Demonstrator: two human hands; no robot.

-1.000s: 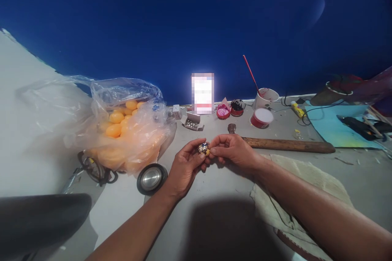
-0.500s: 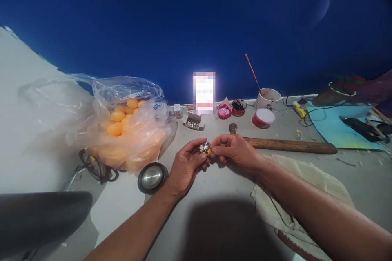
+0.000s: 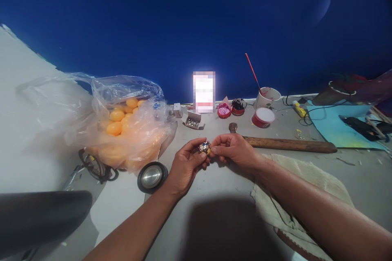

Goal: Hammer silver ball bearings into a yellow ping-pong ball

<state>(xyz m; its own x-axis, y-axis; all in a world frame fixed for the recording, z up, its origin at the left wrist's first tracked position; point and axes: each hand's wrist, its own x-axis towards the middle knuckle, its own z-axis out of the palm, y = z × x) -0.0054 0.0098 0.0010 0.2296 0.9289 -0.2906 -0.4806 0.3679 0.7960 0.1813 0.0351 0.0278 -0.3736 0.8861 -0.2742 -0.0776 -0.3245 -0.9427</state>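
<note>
Over the middle of the grey table (image 3: 220, 185), between the two hands, is the small ball (image 3: 203, 146), covered with shiny silvery pieces and showing some yellow at its lower right side. The left hand (image 3: 187, 167) holds it, with thumb in front and curled fingers around the left side and below. The right hand (image 3: 234, 150) is narrow: its thumb and fingertips come together at the right edge of the ball. I cannot tell if they pinch the ball itself or some tiny piece on it.

Just beyond the right hand lies a hammer (image 3: 290, 145), its wooden handle pointing to the right. Behind the ball stands an open little box (image 3: 193, 121) with shiny pieces inside, and behind this box glows a blurred bright screen (image 3: 204, 91). To the right of the screen are two small dishes, one with pink content (image 3: 224, 110) and one with dark content (image 3: 238, 107). Farther right, a tub with red side (image 3: 263, 118) stands before a paper cup (image 3: 268, 97), from which a red stick (image 3: 253, 73) leans out.

Near the left wrist lies a round metal lid with black rim (image 3: 152, 177). Beyond it, a transparent plastic bag (image 3: 143, 138) contains orange balls (image 3: 114, 128). Under the right forearm spreads a pale cloth (image 3: 301, 208).
</note>
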